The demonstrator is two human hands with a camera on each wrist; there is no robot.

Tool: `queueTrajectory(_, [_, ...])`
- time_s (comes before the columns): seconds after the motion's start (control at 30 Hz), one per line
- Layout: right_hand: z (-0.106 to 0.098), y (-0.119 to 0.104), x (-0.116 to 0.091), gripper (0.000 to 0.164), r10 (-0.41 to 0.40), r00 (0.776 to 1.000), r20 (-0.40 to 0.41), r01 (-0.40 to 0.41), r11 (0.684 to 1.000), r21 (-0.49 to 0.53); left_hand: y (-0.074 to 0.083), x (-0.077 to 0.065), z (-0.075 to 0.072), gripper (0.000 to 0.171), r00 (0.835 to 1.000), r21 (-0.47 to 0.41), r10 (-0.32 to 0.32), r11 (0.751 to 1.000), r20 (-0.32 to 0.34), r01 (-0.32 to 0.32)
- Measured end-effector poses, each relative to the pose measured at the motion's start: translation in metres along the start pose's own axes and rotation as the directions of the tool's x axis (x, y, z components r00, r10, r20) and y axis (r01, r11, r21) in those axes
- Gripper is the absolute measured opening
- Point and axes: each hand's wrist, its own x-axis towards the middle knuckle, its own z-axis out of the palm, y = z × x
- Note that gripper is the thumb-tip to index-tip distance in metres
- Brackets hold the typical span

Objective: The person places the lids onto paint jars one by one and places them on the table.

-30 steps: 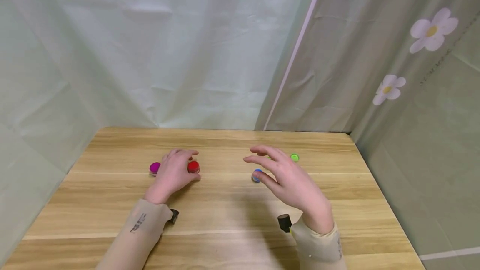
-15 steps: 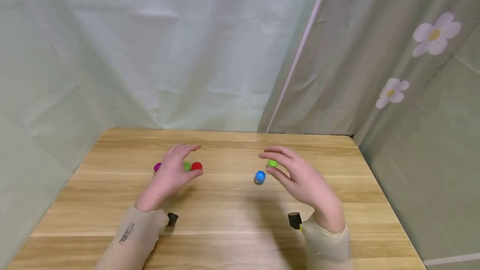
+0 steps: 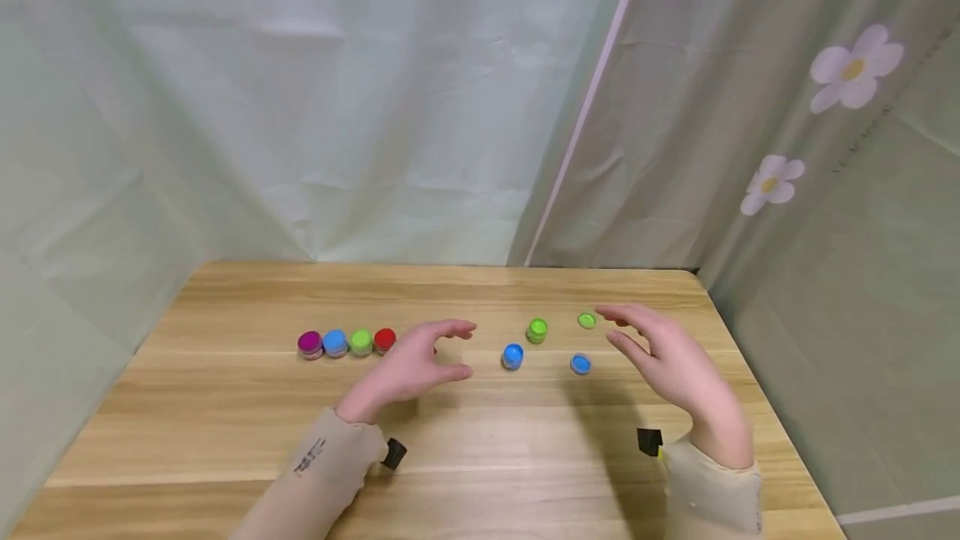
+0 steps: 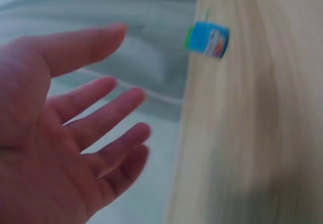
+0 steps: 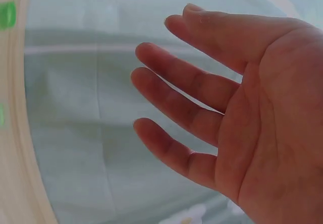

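My left hand (image 3: 411,363) hovers over the table just right of a row of small lidded jars: a purple jar (image 3: 310,345), a blue jar (image 3: 335,343), a green jar (image 3: 362,343) and a red jar (image 3: 385,340). Its fingers and thumb are spread, holding nothing. A bit of red shows behind that hand. Right of its fingertips stand a lidless blue jar (image 3: 513,357) with a label (image 4: 217,42) and a lidless green jar (image 3: 537,331). My right hand (image 3: 678,365) hangs with relaxed fingers near a green lid (image 3: 587,320) and a blue lid (image 3: 581,364).
The wooden table (image 3: 480,473) ends at a pale curtain (image 3: 420,107) behind and at the sides. A black wrist device sits at each cuff, the left one (image 3: 393,453) and the right one (image 3: 649,442).
My left hand has moved right, off the row of jars, uncovering it. My right hand has moved right, away from the lidless jars, and both lids now show.
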Motion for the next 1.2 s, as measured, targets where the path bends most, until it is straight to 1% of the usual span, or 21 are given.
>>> queueTrajectory(0.07, [-0.003, 0.006, -0.004, 0.039, 0.013, 1.000, -0.008, -0.013, 1.000, -0.010, 0.000, 0.012, 0.011, 0.065, 0.998, 0.002, -0.016, 1.000, 0.067, 0.016])
queueTrajectory(0.13, [-0.005, 0.010, -0.007, 0.038, 0.018, 1.000, -0.013, -0.019, 1.000, -0.021, -0.001, 0.023, 0.020, 0.066, 0.994, 0.004, -0.030, 1.000, 0.103, 0.030])
queueTrajectory(0.2, [-0.007, 0.012, -0.007, 0.037, 0.021, 1.000, -0.016, -0.021, 0.999, -0.028, -0.001, 0.034, 0.027, 0.063, 0.993, 0.012, -0.048, 0.999, 0.108, 0.047])
queueTrajectory(0.3, [-0.007, 0.012, -0.009, 0.038, 0.034, 0.999, -0.013, -0.034, 0.999, -0.032, -0.002, 0.046, 0.035, 0.058, 0.991, 0.012, -0.069, 0.998, 0.113, 0.068])
queueTrajectory(0.37, [-0.007, 0.014, -0.009, 0.037, 0.047, 0.999, 0.001, -0.047, 0.998, -0.030, -0.002, 0.052, 0.040, 0.055, 0.990, 0.005, -0.070, 0.998, 0.123, 0.069])
queueTrajectory(0.47, [-0.005, 0.019, -0.007, 0.037, 0.066, 0.997, 0.038, -0.065, 0.997, -0.030, -0.003, 0.059, 0.048, 0.053, 0.988, -0.009, -0.048, 0.999, 0.145, 0.049])
queueTrajectory(0.57, [-0.001, 0.023, -0.005, 0.038, 0.080, 0.993, 0.081, -0.077, 0.996, -0.036, -0.004, 0.063, 0.053, 0.055, 0.982, -0.008, -0.038, 0.999, 0.184, 0.041])
queueTrajectory(0.7, [0.003, 0.026, -0.005, 0.038, 0.090, 0.989, 0.115, -0.085, 0.995, -0.041, -0.007, 0.066, 0.058, 0.056, 0.974, 0.003, -0.034, 0.999, 0.223, 0.034])
queueTrajectory(0.8, [0.005, 0.026, -0.007, 0.038, 0.086, 0.989, 0.122, -0.082, 0.996, -0.036, -0.008, 0.069, 0.060, 0.054, 0.975, 0.003, -0.029, 1.000, 0.219, 0.029])
queueTrajectory(0.93, [0.008, 0.026, -0.007, 0.037, 0.072, 0.990, 0.122, -0.069, 0.997, -0.027, -0.010, 0.070, 0.060, 0.053, 0.977, -0.022, -0.048, 0.998, 0.206, 0.054])
queueTrajectory(1.0, [0.010, 0.027, -0.006, 0.037, 0.074, 0.989, 0.126, -0.071, 0.997, -0.025, -0.010, 0.071, 0.060, 0.053, 0.977, -0.031, -0.049, 0.998, 0.206, 0.057])
queueTrajectory(1.2, [0.018, 0.032, -0.007, 0.037, 0.094, 0.980, 0.175, -0.092, 0.996, -0.016, -0.009, 0.070, 0.059, 0.048, 0.975, -0.013, -0.043, 0.999, 0.218, 0.047])
